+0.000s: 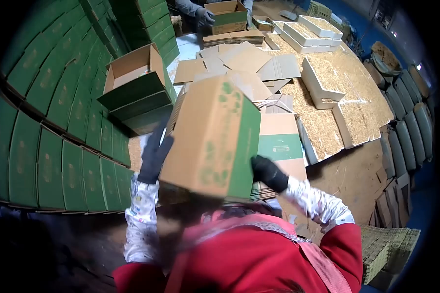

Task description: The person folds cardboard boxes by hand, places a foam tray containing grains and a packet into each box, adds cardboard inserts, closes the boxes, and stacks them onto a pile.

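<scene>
A brown and green cardboard box (205, 136) is held tilted in front of my body, between my two gloved hands. My left hand (154, 154), in a dark glove, presses against its left side with the fingers apart. At its lower right green side is my right hand (270, 173), with the fingers curled against the edge; the fingertips are partly hidden. Under and right of the box lies a stack of flat cartons (281, 141) with a green band. An open green box (137, 75) rests on another box to the left.
Stacked green boxes (49, 88) form a wall on the left. Loose flat cardboard (247, 56) covers the middle. White foam trays (318, 97) with sawdust-like material stand to the right. At the far side a co-worker's gloved hand (204, 17) touches an open box (225, 17).
</scene>
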### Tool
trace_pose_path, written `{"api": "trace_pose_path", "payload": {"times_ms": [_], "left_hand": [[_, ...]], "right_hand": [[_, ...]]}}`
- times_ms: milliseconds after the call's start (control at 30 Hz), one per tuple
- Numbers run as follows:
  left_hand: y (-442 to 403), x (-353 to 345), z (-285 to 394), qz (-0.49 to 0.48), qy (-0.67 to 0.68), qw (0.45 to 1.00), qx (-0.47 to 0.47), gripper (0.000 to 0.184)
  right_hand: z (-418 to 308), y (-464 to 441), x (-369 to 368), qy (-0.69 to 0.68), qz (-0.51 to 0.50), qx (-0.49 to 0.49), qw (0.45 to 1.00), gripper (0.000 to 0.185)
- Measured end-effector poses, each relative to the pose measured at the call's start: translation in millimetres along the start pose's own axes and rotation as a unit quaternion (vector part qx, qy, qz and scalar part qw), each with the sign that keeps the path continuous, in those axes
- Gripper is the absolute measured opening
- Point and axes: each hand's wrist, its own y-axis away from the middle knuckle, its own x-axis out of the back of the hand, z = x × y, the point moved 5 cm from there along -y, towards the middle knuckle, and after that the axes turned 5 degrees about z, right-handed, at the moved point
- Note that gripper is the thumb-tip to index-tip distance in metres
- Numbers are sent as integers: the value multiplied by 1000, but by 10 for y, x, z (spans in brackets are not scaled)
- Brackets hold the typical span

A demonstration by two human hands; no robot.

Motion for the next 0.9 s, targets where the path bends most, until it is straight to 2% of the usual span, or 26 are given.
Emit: {"api": "trace_pose_path", "payload": {"times_ms": [33, 67, 100, 133, 167, 200, 233, 300, 333, 367, 400, 433, 467, 500, 533, 567, 600, 633, 667, 700, 733, 800, 867, 900], "left_hand": [[119, -99, -105, -40, 280, 953, 112, 50], [270, -181, -93, -48, 272, 954, 120, 50], [462, -401, -56, -122, 249, 951, 137, 45], [642, -650, -10, -196, 227, 942, 150, 42], [804, -889, 30, -270, 204, 927, 161, 38], [956, -1086, 55, -343, 183, 905, 172, 35], [1028, -1222, 78, -416, 165, 876, 178, 32], [712, -875, 475, -353, 181, 918, -14, 28], [511, -641, 743, -204, 74, 976, 11, 29], [349, -446, 925, -47, -34, 998, 36, 30], [179, -549, 985, 9, -215, 971, -108, 33], [71, -710, 1009, 74, -383, 886, -249, 36], [27, -802, 652, 47, -333, 926, -174, 39], [27, -827, 300, 20, -285, 953, -96, 42], [-3, -752, 143, -16, -254, 966, -48, 43], [-7, -773, 116, -27, -238, 970, -35, 44], [5, -829, 158, -17, -262, 964, -42, 44], [22, -881, 208, -5, -286, 957, -47, 44], [10, -895, 226, -4, -288, 957, -43, 44], [-17, -904, 230, -12, -306, 951, -38, 44], [-51, -913, 220, -19, -324, 945, -34, 44], [-131, -890, 160, -27, -313, 948, -38, 44], [-157, -864, 96, -43, -305, 951, -30, 45], [-170, -865, 96, -42, -308, 950, -27, 45]], "right_hand": [[-222, 55, -113, -57, -29, -31, 997, 40], [-445, 109, -224, -111, -55, -65, 990, 42], [-847, -74, -73, -199, -78, -101, 972, 36], [-1131, -181, 80, -69, -130, -9, 989, 33], [-1333, -288, 216, 66, -175, 82, 979, 31], [-1399, -329, 164, 187, -395, 125, 891, 23], [-1420, -247, 206, 283, -438, 183, 833, 20], [-1250, -33, 154, 388, -476, 269, 742, 35], [-1175, 52, 154, 401, -443, 251, 762, 24], [-1071, 155, 205, 343, -359, 343, 798, 24], [-1080, 214, 201, 366, -373, 319, 791, 23], [-1167, 237, 245, 425, -408, 235, 774, 26], [-1189, 214, 424, 319, -309, 298, 845, 28], [-1108, 197, 650, 203, -200, 357, 889, 31], [-850, 109, 1016, 167, -4, 276, 947, 31], [-524, 125, 1423, 119, 191, 182, 957, 32], [-237, 162, 1838, 137, 373, 95, 913, 34], [405, 210, 2258, 223, 465, 61, 854, 48], [1067, 300, 2553, 156, 517, -73, 838, 60], [2083, 427, 2849, 244, 518, -91, 814, 66], [2321, 451, 2805, 9, 483, -59, 873, 69], [3029, 539, 2724, 39, 403, -163, 900, 65], [4534, 759, 2775, -14, 415, -95, 905, 61], [4080, 768, 2668, 109, 409, -120, 898, 52]]}}
